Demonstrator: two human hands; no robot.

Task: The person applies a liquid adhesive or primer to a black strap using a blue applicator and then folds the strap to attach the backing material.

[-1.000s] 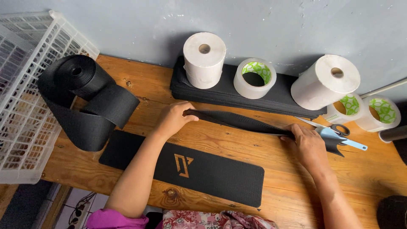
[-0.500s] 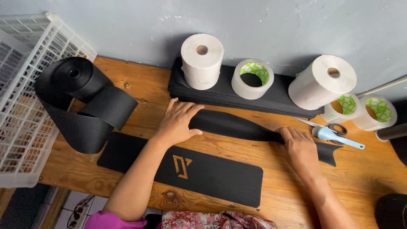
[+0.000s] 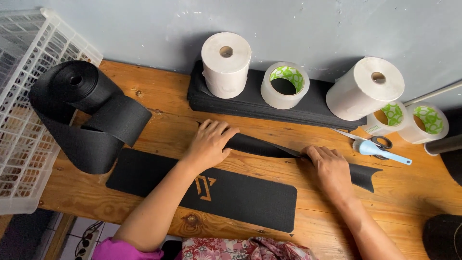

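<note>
A long black fabric strip lies across the wooden table, folded lengthwise. My left hand presses flat on its left end, fingers together. On the strip's right part rests my right hand, pressing down; the strip's curled end sticks out beyond it. In front of both hands lies a black rectangular mat with a cut-out angular shape in its middle.
A big roll of black webbing sits at the left beside a white plastic basket. Along the wall: a stack of black pieces, two white paper rolls, several tape rolls. Scissors lie right.
The strip was spread flatter half a second ago; now it is folded narrower. My left hand has drawn back toward the strip's left end, and my right hand has shifted a little left.
</note>
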